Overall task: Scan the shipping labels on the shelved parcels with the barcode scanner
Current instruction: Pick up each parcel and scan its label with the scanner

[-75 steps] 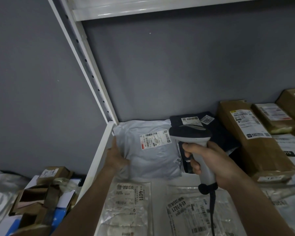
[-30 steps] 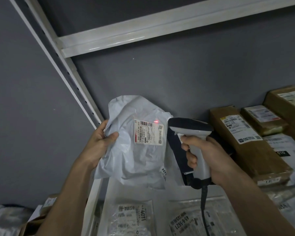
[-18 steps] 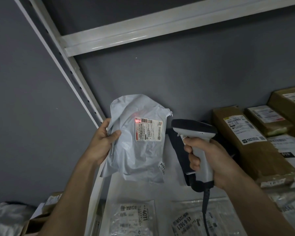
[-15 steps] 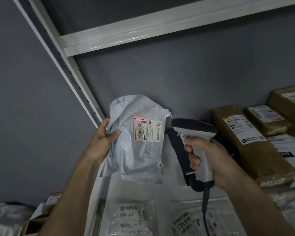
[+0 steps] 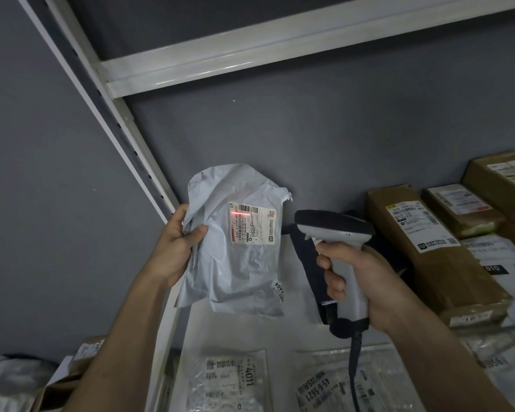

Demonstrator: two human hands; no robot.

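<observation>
A crumpled grey plastic mailer parcel point(image 5: 238, 242) is held upright in the air in front of a dark grey wall, above the left end of a white shelf point(image 5: 295, 331). Its white shipping label point(image 5: 254, 223) faces the camera, and a short red scan line falls near the label's upper left, just below the top barcode rather than squarely across it. The left hand point(image 5: 177, 242) pinches the parcel's left edge between thumb and fingers. The right hand point(image 5: 360, 278) is wrapped round the grip of a grey and black barcode scanner point(image 5: 336, 251), its head aimed left toward the label, its cable hanging down.

This looks like the middle of one scan; whether it has registered cannot be told. Much seems left: brown cardboard boxes point(image 5: 428, 242) with labels sit on the shelf to the right, and clear flat bags point(image 5: 232, 382) with printed labels lie on the shelf's front.
</observation>
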